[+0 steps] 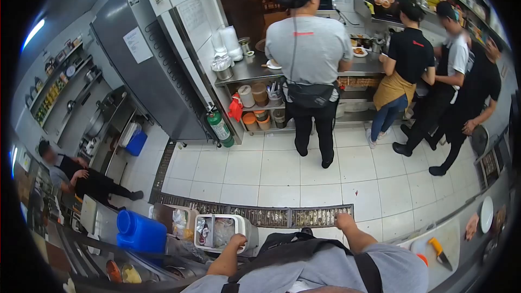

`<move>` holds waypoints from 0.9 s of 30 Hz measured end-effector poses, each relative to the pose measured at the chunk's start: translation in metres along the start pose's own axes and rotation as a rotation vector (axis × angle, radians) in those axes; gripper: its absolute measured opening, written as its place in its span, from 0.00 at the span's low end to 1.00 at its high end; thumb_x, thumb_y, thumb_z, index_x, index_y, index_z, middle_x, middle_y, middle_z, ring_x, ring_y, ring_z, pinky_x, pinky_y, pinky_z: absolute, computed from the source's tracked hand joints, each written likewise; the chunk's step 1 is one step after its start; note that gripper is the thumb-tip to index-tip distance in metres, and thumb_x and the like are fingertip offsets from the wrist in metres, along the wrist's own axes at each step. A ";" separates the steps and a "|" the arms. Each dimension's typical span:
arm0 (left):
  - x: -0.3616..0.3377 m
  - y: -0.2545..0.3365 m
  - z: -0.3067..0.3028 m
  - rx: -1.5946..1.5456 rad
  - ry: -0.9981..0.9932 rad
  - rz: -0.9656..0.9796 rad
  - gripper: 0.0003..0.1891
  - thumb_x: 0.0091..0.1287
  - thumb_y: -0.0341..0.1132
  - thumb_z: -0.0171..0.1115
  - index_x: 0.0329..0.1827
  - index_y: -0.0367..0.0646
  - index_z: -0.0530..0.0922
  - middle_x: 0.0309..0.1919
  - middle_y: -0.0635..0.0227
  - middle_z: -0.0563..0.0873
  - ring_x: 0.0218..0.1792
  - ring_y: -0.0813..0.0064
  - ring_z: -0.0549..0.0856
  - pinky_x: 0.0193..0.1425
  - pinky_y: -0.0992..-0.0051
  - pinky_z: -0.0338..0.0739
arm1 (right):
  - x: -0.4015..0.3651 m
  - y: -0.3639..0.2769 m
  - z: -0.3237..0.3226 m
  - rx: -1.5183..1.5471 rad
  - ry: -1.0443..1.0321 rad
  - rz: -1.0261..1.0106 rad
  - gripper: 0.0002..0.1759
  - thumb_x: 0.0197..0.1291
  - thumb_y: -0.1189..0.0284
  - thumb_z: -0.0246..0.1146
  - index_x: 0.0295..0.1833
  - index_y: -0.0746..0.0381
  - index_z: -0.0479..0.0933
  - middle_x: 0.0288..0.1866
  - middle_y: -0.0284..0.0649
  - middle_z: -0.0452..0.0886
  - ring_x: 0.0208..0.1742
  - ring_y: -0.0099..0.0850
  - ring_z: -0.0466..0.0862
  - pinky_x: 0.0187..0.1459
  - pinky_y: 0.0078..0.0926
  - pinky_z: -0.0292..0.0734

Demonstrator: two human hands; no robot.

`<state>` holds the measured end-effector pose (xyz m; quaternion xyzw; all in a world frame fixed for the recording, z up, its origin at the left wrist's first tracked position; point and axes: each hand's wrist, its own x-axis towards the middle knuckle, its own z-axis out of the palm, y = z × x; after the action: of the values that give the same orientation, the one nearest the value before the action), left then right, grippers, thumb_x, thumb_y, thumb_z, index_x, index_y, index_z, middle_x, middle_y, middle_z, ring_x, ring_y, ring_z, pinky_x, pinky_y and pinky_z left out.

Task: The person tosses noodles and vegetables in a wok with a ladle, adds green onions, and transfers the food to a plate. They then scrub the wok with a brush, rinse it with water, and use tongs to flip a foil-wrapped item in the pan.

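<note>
Head view: the left hand [237, 242] curls by the white plastic bin [250, 231], its grip unclear; the right hand [343, 221] is loosely clenched, apparently empty. The bin stands uncovered alongside, presumably for easy reach.

white board [458, 237] at the right, 1 orange-handled knife [436, 248] flat on it

Just right of the open white bin [250, 233], the left hand [236, 241] shows too small to tell whether it touches the rim; the bin's bagged contents [221, 231] are blurred. Farther right, the right hand [343, 221] hides its palm. Below-right, the grey shirt [393, 266] is cut off. Above-left, print on the refrigerator's paper sheet [138, 45] is illegible.
</note>
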<state>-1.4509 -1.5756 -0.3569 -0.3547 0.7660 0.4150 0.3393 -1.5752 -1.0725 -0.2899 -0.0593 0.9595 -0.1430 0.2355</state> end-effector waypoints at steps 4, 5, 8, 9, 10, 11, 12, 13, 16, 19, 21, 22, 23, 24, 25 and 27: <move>0.010 0.003 -0.002 0.079 -0.055 -0.049 0.12 0.58 0.33 0.59 0.44 0.41 0.83 0.33 0.61 0.85 0.27 0.67 0.85 0.28 0.66 0.80 | 0.085 0.002 -0.035 0.036 0.089 0.008 0.17 0.49 0.67 0.57 0.43 0.62 0.82 0.43 0.51 0.83 0.47 0.46 0.82 0.54 0.38 0.76; 0.019 0.009 -0.005 0.065 -0.058 -0.050 0.12 0.58 0.33 0.59 0.44 0.41 0.83 0.33 0.61 0.85 0.27 0.67 0.85 0.28 0.66 0.80 | 0.098 -0.003 -0.047 0.131 0.180 -0.004 0.17 0.49 0.68 0.57 0.44 0.61 0.83 0.44 0.50 0.83 0.48 0.46 0.82 0.55 0.37 0.75; 0.039 0.028 -0.010 0.561 -0.213 0.017 0.12 0.57 0.31 0.58 0.43 0.41 0.83 0.35 0.56 0.86 0.27 0.65 0.87 0.29 0.68 0.81 | 0.121 -0.025 -0.057 0.066 0.100 0.039 0.17 0.50 0.68 0.58 0.45 0.60 0.83 0.45 0.49 0.83 0.49 0.44 0.82 0.57 0.36 0.75; 0.061 0.024 -0.009 0.535 -0.233 0.024 0.12 0.57 0.31 0.58 0.43 0.41 0.83 0.35 0.56 0.86 0.27 0.65 0.87 0.29 0.68 0.81 | 0.126 -0.030 -0.064 0.032 0.043 0.076 0.17 0.50 0.68 0.59 0.45 0.60 0.82 0.46 0.49 0.83 0.49 0.44 0.82 0.57 0.36 0.74; 0.099 0.016 -0.010 0.528 -0.296 0.117 0.12 0.57 0.31 0.58 0.43 0.41 0.83 0.35 0.56 0.86 0.27 0.64 0.87 0.29 0.66 0.81 | 0.138 -0.027 -0.051 -0.066 0.049 -0.009 0.17 0.51 0.67 0.59 0.46 0.60 0.82 0.45 0.49 0.83 0.49 0.44 0.82 0.57 0.36 0.75; 0.124 0.015 -0.011 0.519 -0.352 0.212 0.12 0.56 0.31 0.58 0.42 0.40 0.83 0.36 0.55 0.86 0.27 0.62 0.86 0.30 0.65 0.82 | 0.136 -0.040 -0.054 -0.040 0.051 0.024 0.17 0.50 0.67 0.61 0.46 0.60 0.82 0.43 0.49 0.83 0.48 0.45 0.82 0.55 0.37 0.76; 0.131 0.029 -0.018 0.421 -0.312 0.193 0.11 0.56 0.31 0.58 0.40 0.40 0.84 0.36 0.56 0.87 0.28 0.60 0.86 0.29 0.62 0.81 | 0.142 -0.037 -0.039 -0.042 0.124 -0.077 0.15 0.49 0.67 0.57 0.42 0.58 0.83 0.40 0.49 0.84 0.44 0.46 0.83 0.51 0.40 0.77; 0.137 0.046 -0.029 0.394 -0.311 0.209 0.11 0.56 0.31 0.58 0.40 0.40 0.84 0.36 0.56 0.87 0.28 0.60 0.86 0.29 0.62 0.81 | 0.140 -0.050 -0.046 0.001 0.089 -0.097 0.15 0.49 0.66 0.58 0.42 0.58 0.83 0.39 0.50 0.84 0.43 0.47 0.83 0.49 0.40 0.78; 0.169 0.096 -0.068 0.891 -0.319 0.380 0.15 0.51 0.37 0.59 0.40 0.41 0.85 0.42 0.54 0.85 0.41 0.58 0.86 0.46 0.62 0.80 | 0.147 -0.078 -0.056 -0.055 -0.064 -0.133 0.15 0.51 0.66 0.58 0.41 0.59 0.83 0.37 0.51 0.83 0.40 0.49 0.83 0.46 0.42 0.79; 0.231 0.116 -0.096 0.994 -0.097 0.525 0.17 0.51 0.40 0.58 0.39 0.41 0.85 0.44 0.52 0.84 0.47 0.58 0.84 0.53 0.65 0.78 | 0.150 -0.126 -0.089 -0.030 -0.081 -0.104 0.16 0.52 0.66 0.58 0.44 0.60 0.82 0.36 0.51 0.83 0.41 0.48 0.84 0.48 0.40 0.79; 0.246 0.152 -0.129 0.801 -0.133 0.291 0.17 0.53 0.40 0.56 0.39 0.39 0.84 0.45 0.52 0.84 0.49 0.58 0.83 0.53 0.64 0.78 | 0.166 -0.147 -0.111 -0.040 -0.075 -0.080 0.16 0.53 0.66 0.58 0.45 0.60 0.82 0.36 0.50 0.84 0.42 0.47 0.84 0.49 0.39 0.78; 0.252 0.162 -0.143 0.722 -0.041 0.298 0.16 0.53 0.40 0.56 0.37 0.41 0.85 0.44 0.53 0.85 0.47 0.57 0.84 0.51 0.63 0.78 | 0.174 -0.151 -0.118 -0.001 -0.021 -0.048 0.17 0.53 0.66 0.59 0.46 0.60 0.82 0.37 0.50 0.84 0.43 0.46 0.84 0.50 0.38 0.78; 0.257 0.169 -0.155 0.646 0.049 0.303 0.14 0.53 0.40 0.56 0.35 0.42 0.85 0.42 0.55 0.85 0.44 0.57 0.85 0.49 0.62 0.78 | 0.181 -0.154 -0.124 0.041 0.032 -0.014 0.17 0.52 0.66 0.59 0.47 0.60 0.82 0.37 0.49 0.84 0.43 0.45 0.84 0.51 0.38 0.78; 0.261 0.178 -0.167 0.652 0.039 0.303 0.14 0.53 0.40 0.56 0.35 0.42 0.85 0.42 0.55 0.85 0.44 0.57 0.85 0.49 0.62 0.78 | 0.189 -0.156 -0.129 0.006 0.051 -0.013 0.18 0.53 0.64 0.61 0.48 0.58 0.81 0.37 0.47 0.85 0.41 0.43 0.84 0.47 0.36 0.79; 0.264 0.187 -0.179 0.629 0.025 0.264 0.15 0.53 0.39 0.57 0.37 0.41 0.85 0.44 0.54 0.85 0.47 0.57 0.84 0.52 0.63 0.78 | 0.188 -0.167 -0.139 0.025 0.093 -0.007 0.17 0.53 0.65 0.61 0.48 0.59 0.81 0.36 0.47 0.85 0.40 0.43 0.84 0.46 0.36 0.79; 0.267 0.193 -0.188 0.617 0.006 0.230 0.16 0.52 0.39 0.58 0.39 0.39 0.84 0.46 0.52 0.84 0.49 0.57 0.83 0.54 0.64 0.77 | 0.190 -0.176 -0.145 0.085 0.111 0.026 0.17 0.52 0.65 0.61 0.47 0.59 0.82 0.37 0.48 0.84 0.42 0.45 0.84 0.51 0.37 0.78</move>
<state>-1.7908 -1.7329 -0.4183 -0.1475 0.8917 0.1980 0.3794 -1.8028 -1.2389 -0.1960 -0.0286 0.9648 -0.1837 0.1861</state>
